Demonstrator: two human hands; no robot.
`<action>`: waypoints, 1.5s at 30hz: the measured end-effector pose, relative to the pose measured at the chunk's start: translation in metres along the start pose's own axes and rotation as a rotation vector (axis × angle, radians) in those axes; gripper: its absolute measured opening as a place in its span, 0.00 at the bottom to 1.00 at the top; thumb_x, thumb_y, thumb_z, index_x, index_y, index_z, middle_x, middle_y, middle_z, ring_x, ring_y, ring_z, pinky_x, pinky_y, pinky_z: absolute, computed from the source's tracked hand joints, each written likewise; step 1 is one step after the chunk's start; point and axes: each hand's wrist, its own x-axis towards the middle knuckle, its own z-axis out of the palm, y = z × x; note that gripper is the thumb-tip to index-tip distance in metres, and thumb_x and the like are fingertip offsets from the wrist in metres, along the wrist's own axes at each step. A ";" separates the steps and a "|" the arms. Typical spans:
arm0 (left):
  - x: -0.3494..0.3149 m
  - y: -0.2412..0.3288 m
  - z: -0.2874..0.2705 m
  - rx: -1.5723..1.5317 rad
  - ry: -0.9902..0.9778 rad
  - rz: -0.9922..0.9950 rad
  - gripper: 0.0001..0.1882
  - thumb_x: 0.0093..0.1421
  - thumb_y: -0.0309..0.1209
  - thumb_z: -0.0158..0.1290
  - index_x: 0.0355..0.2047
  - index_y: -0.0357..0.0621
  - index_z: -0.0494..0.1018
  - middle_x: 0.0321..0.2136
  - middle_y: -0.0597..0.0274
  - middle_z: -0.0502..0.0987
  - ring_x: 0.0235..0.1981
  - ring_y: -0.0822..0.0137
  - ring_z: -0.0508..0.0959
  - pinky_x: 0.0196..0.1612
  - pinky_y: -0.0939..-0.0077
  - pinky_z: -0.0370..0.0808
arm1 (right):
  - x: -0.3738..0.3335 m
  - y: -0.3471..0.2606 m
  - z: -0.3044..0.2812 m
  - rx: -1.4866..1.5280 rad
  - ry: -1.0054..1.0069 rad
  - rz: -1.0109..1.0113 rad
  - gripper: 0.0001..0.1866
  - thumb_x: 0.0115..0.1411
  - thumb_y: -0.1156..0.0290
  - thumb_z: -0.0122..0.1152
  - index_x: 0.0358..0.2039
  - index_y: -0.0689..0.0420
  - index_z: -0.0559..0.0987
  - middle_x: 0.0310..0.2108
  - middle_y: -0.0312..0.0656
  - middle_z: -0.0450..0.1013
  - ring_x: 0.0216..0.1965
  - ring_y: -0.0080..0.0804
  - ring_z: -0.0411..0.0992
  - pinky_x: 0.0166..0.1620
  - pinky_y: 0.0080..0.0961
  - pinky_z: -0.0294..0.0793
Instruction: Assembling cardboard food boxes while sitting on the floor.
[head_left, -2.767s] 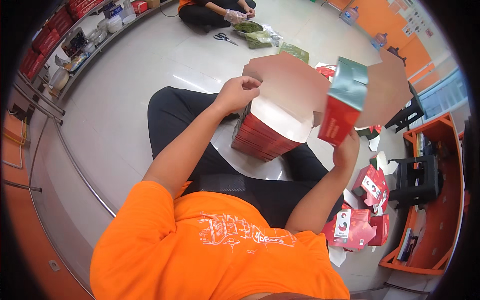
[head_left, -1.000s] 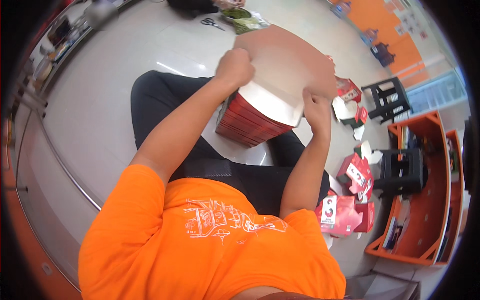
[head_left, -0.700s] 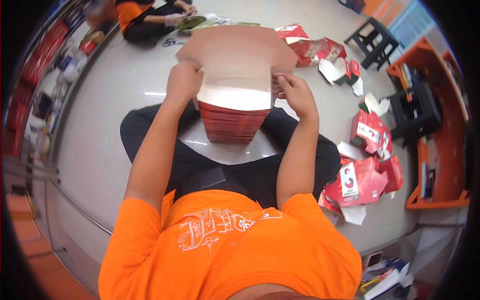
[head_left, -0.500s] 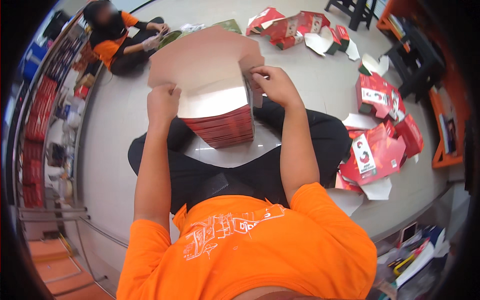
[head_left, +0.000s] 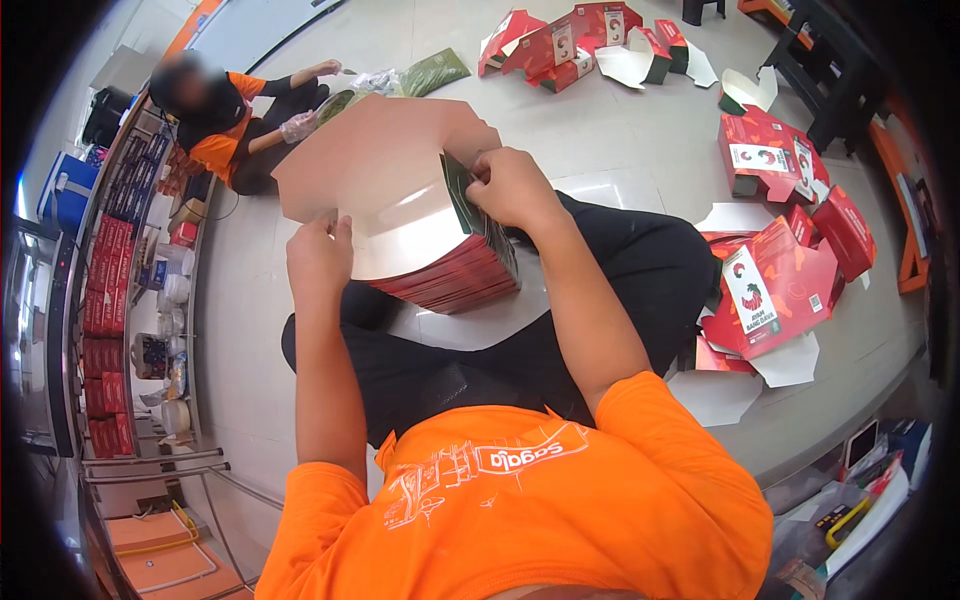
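Observation:
My left hand and my right hand grip a partly folded cardboard box, one at each side. The box's plain inner face is turned up, its far flap stands raised, and a dark green side panel shows beside my right fingers. My left fingers are closed on the near left edge; thumb and fingers of the right pinch the right side flap. Directly beneath lies a thick stack of flat red box blanks, on the floor between my crossed legs.
Folded red boxes lie heaped to my right, with more boxes at the far side. A co-worker sits far left beside green-filled plastic bags. Shelves line the left; a black stool stands right.
The view has shifted a little. The right side panel of the box now shows more of its green face in my right hand. The co-worker's far hand has reached out to the right.

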 end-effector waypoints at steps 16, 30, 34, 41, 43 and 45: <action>0.021 0.106 0.040 -0.258 -0.271 0.279 0.19 0.59 0.43 0.56 0.28 0.36 0.83 0.20 0.48 0.81 0.25 0.53 0.83 0.36 0.58 0.78 | -0.013 -0.002 -0.008 0.093 0.030 -0.013 0.15 0.53 0.74 0.65 0.40 0.69 0.83 0.32 0.54 0.82 0.34 0.42 0.82 0.42 0.32 0.80; 0.007 0.088 0.041 -0.347 -0.054 0.199 0.24 0.66 0.49 0.55 0.39 0.37 0.83 0.31 0.45 0.84 0.34 0.53 0.84 0.43 0.60 0.77 | -0.011 0.029 -0.016 0.173 -0.019 0.033 0.17 0.55 0.65 0.66 0.42 0.62 0.85 0.37 0.54 0.82 0.40 0.44 0.82 0.48 0.34 0.79; 0.019 -0.015 0.031 -0.195 0.335 0.108 0.15 0.60 0.38 0.61 0.42 0.40 0.82 0.39 0.49 0.83 0.40 0.52 0.83 0.46 0.62 0.78 | -0.003 0.012 0.000 0.035 0.013 -0.192 0.14 0.54 0.63 0.63 0.35 0.59 0.85 0.31 0.54 0.80 0.33 0.50 0.80 0.41 0.39 0.78; 0.016 -0.015 0.041 -0.184 0.100 0.051 0.13 0.60 0.35 0.61 0.40 0.39 0.84 0.35 0.47 0.85 0.37 0.55 0.86 0.45 0.67 0.80 | -0.007 0.020 0.005 -0.003 0.124 -0.118 0.10 0.53 0.67 0.61 0.30 0.57 0.86 0.30 0.52 0.79 0.34 0.52 0.78 0.42 0.41 0.78; 0.015 -0.013 0.039 -0.178 0.094 0.038 0.13 0.61 0.35 0.61 0.41 0.39 0.84 0.35 0.48 0.85 0.37 0.55 0.86 0.45 0.66 0.79 | -0.008 0.019 0.004 0.001 0.135 -0.144 0.10 0.53 0.67 0.61 0.30 0.57 0.86 0.30 0.52 0.79 0.33 0.52 0.78 0.42 0.41 0.78; 0.015 -0.020 0.041 -0.168 0.102 0.052 0.14 0.61 0.35 0.60 0.41 0.38 0.84 0.35 0.47 0.85 0.38 0.54 0.86 0.45 0.66 0.79 | -0.009 0.014 0.007 0.045 0.111 -0.113 0.10 0.55 0.67 0.61 0.31 0.58 0.86 0.30 0.52 0.80 0.35 0.51 0.79 0.43 0.40 0.78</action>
